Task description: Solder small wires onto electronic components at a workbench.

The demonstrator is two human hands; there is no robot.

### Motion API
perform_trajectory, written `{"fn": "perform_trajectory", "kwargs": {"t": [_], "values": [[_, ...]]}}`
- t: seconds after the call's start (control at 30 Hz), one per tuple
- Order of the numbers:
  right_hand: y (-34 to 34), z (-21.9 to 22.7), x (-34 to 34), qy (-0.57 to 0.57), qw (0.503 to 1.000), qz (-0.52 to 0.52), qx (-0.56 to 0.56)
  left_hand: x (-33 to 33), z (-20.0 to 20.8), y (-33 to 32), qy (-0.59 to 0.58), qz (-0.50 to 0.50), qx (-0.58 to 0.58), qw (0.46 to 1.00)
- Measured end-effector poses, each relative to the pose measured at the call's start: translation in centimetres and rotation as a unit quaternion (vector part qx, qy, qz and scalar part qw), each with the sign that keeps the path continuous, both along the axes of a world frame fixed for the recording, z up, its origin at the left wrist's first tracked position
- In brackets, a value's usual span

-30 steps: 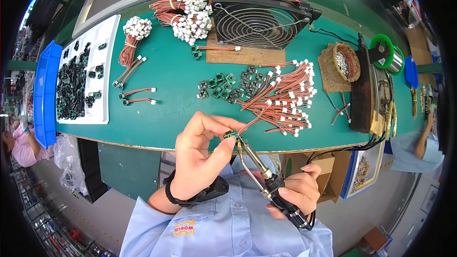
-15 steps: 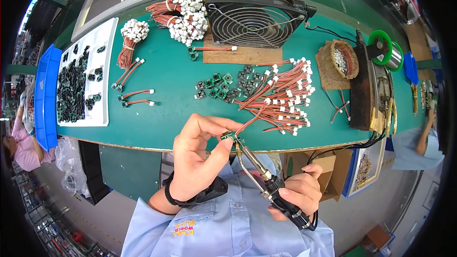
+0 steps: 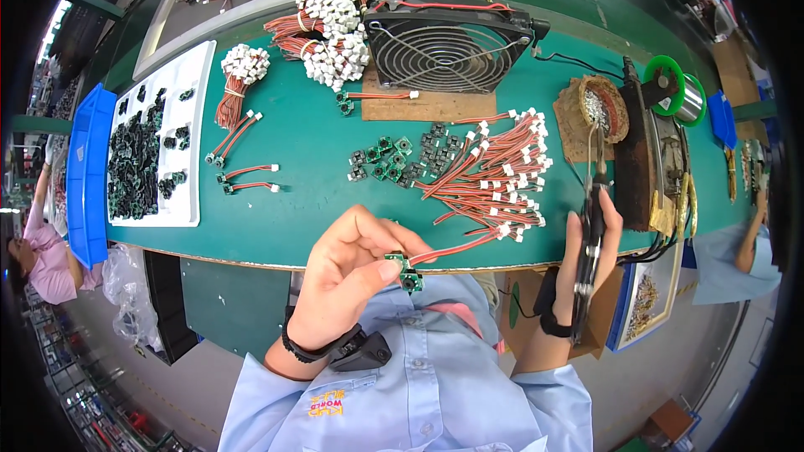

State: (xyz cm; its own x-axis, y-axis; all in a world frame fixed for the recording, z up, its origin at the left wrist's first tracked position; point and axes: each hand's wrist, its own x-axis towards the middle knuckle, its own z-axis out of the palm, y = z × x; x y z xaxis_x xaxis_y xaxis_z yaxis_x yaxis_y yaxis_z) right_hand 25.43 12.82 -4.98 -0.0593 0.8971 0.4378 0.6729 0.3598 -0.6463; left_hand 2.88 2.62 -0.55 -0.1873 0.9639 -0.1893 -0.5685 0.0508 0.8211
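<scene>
Near the table's front edge, my left hand point(image 3: 352, 272) pinches a small green circuit board point(image 3: 409, 278) between thumb and fingers. A red-and-black wire pair point(image 3: 456, 249) runs from the board to a white connector. My right hand point(image 3: 605, 243) is wrapped round the black handle of a soldering iron point(image 3: 590, 247). The iron points away from me, its tip at a round brown bowl point(image 3: 570, 107) of shiny grey bits. Beyond my left hand lie several loose circuit boards point(image 3: 387, 159) beside a fanned pile of wired connectors point(image 3: 494, 172).
A black fan point(image 3: 448, 46) with a wire guard stands at the back. To its left are bundles of white connectors point(image 3: 331, 59). A white tray point(image 3: 188, 192) of boards and a blue bin point(image 3: 90, 176) sit left. A solder wire spool point(image 3: 691, 100) is mounted at right.
My right hand has taken the soldering iron from the board, rightward and up to the round bowl. My left hand still holds the board, now turned, with the wire stretching to the right.
</scene>
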Motion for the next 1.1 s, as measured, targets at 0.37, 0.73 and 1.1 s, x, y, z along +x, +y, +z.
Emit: {"fn": "perform_trajectory", "kwargs": {"t": [0.37,0.73,1.1], "values": [[-2.6,0.7,-2.5,-0.032,0.964,0.265,0.010,-1.7,-0.7,-0.5,0.146,0.107,0.019,0.983],[-2.1,-0.3,-5.8,-0.090,0.963,0.238,0.082,-1.8,-1.2,-1.3,0.200,0.137,0.031,0.970],[-2.7,-0.1,-6.6,-0.035,0.966,0.251,0.038,-2.4,-0.6,-2.1,0.258,0.152,0.064,0.952]]}}
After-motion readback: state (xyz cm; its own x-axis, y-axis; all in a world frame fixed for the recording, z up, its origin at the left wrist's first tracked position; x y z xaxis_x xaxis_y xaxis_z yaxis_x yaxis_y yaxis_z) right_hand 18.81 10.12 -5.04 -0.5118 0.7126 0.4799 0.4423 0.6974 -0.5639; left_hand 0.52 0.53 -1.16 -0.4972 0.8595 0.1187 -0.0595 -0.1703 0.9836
